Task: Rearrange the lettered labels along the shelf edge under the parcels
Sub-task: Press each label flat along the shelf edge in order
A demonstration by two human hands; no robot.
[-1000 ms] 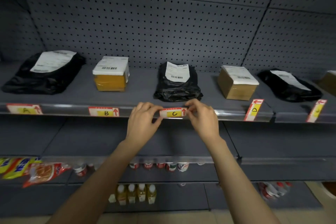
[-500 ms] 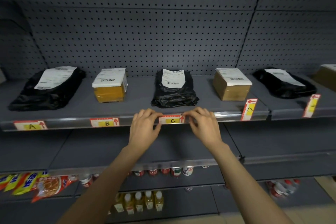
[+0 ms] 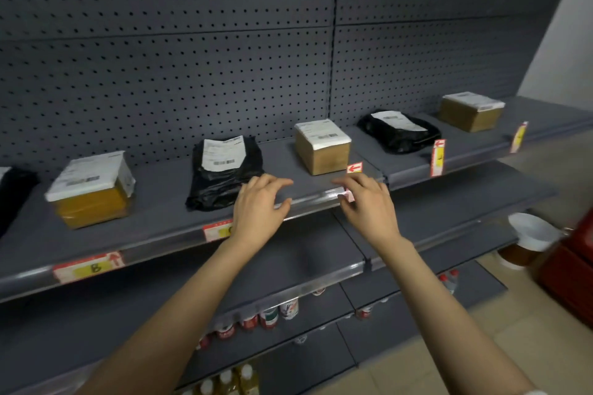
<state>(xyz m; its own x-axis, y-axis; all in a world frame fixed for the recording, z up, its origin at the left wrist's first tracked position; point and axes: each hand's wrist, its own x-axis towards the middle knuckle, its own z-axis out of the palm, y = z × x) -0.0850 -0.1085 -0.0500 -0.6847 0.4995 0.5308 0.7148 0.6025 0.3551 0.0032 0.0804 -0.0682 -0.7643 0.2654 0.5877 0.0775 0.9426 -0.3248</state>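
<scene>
Red-edged D label [image 3: 354, 168] stands upright off the shelf edge [image 3: 308, 199], just behind the right hand [image 3: 365, 202], the nearer one. Both hands look loosely open; left hand [image 3: 260, 202] hovers beside the C label [image 3: 216, 230].

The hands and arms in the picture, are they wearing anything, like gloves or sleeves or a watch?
No gloves, and no rings or watch that I can see. The left hand and the right hand are bare, with bare forearms. The only bit of clothing is a sliver of white at the bottom edge by the right arm, perhaps a sleeve.
</scene>
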